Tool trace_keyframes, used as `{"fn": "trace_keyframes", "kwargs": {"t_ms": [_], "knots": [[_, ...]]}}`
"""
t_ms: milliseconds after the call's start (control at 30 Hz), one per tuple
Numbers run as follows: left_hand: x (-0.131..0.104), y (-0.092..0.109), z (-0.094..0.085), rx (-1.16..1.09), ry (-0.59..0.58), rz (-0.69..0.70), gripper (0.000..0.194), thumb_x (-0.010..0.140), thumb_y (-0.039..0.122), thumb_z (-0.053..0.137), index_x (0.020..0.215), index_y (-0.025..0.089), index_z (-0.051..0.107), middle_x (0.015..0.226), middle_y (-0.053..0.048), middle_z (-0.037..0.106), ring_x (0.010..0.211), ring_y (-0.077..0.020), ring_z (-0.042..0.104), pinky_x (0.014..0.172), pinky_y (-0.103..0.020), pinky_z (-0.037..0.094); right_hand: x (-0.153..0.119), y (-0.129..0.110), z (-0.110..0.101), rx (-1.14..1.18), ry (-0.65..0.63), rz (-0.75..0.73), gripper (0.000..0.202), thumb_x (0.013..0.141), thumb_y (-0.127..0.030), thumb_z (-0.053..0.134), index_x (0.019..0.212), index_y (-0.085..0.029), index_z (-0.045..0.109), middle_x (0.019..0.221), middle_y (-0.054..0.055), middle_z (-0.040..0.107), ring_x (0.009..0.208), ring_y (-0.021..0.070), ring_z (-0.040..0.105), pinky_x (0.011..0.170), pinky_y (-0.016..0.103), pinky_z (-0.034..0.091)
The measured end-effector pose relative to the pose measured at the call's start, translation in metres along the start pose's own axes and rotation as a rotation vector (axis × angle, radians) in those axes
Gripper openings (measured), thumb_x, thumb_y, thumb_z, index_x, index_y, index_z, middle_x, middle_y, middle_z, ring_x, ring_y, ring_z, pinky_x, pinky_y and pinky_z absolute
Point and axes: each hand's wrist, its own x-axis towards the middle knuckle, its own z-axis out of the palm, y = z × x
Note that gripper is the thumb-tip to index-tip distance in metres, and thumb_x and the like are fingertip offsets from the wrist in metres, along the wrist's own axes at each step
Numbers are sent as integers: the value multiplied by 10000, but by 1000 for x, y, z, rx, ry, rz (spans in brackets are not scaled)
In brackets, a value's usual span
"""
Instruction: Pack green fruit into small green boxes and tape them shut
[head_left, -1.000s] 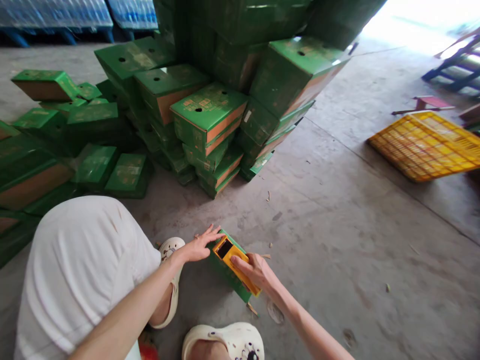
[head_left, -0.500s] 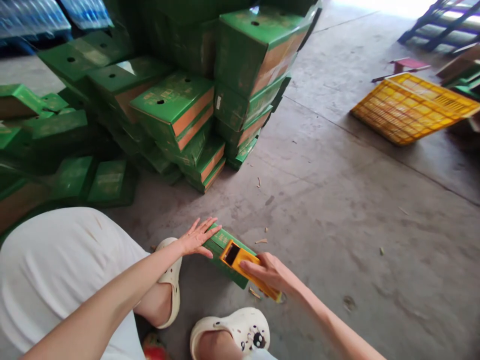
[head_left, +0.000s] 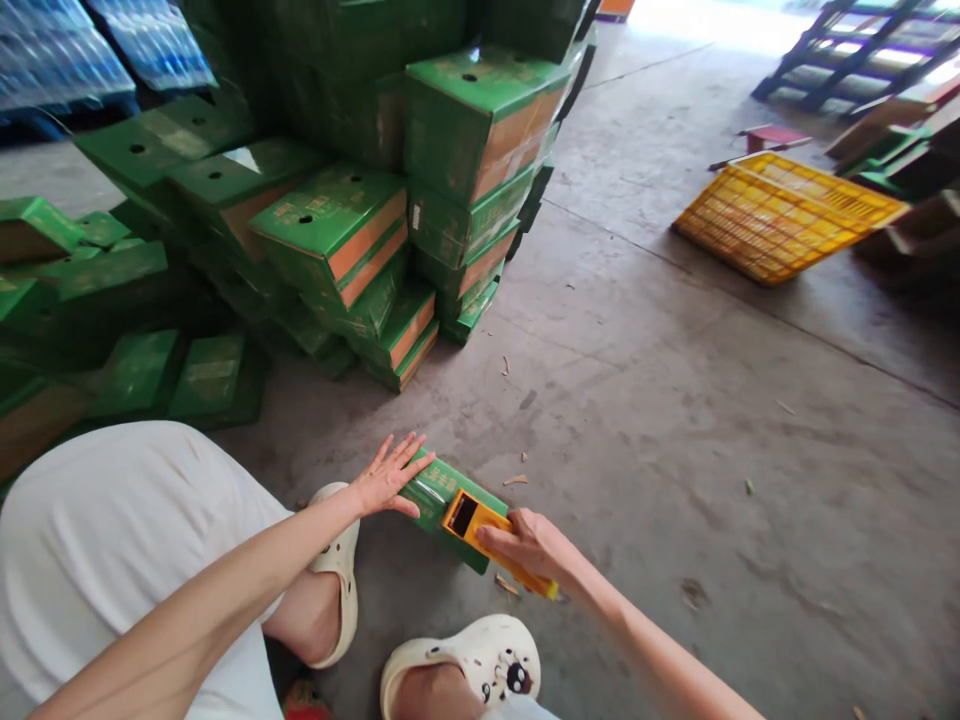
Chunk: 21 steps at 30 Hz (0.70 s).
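Note:
A small green carton with pale printing lies on the floor between my hands. My left hand lies over its far left end, fingers spread and pressed on the top. My right hand is closed round a long yellow hand tool with a dark opening at its front end. That front end rests on or just over the carton's right half; actual contact is hard to make out. A shiny streak shows on the carton between the tool and my left hand.
Stacked green cartons rise ahead and left, with loose ones beside my knee. A yellow plastic crate sits tilted at the right, near a small red stool. My cream clogs are close to the carton; scraps litter the floor.
The view has shifted slightly, moving the stacks and crate a little left in the picture. Both hands stay at the carton, and a shiny streak on its top now shows more clearly.

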Motion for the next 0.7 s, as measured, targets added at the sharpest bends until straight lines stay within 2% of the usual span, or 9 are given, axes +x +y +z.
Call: {"fn": "trace_keyframes", "kwargs": {"t_ms": [167,267,400,500,700], "knots": [[22,43,15,12,-60,173,1369,610,769,854,1670,136,263,1748,-253,210,1642,-410,139,1326,-565,91,3,6,4,-1,14,0,650,718,-804,744,621,-203,519,604,3,555,566,132,489,509,259,282],[29,63,24,-29,-30,183,1407,542,694,907,1655,100,285,1700,-270,328,1610,-455,221,1329,-575,95,1,5,3,-18,14,9,611,748,-770,740,649,-202,538,636,11,589,587,139,514,521,259,292],[28,65,20,-99,25,195,1237,564,590,893,1599,111,413,1564,-241,501,1502,-469,391,1332,-577,147,-7,1,-6,47,-69,-30,536,830,-690,690,673,-194,560,644,4,586,585,132,504,519,258,280],[28,61,14,-122,19,184,1145,591,592,862,1569,150,462,1516,-214,530,1455,-456,428,1322,-572,188,-18,1,-17,110,-133,-52,535,832,-694,673,677,-190,584,640,-1,583,579,132,494,513,258,276],[31,61,12,-134,17,207,1141,590,603,861,1564,156,467,1472,-208,547,1405,-451,447,1305,-563,220,-38,11,-30,2,-137,57,611,769,-784,681,633,-207,533,612,2,562,572,142,484,516,281,258]]}}
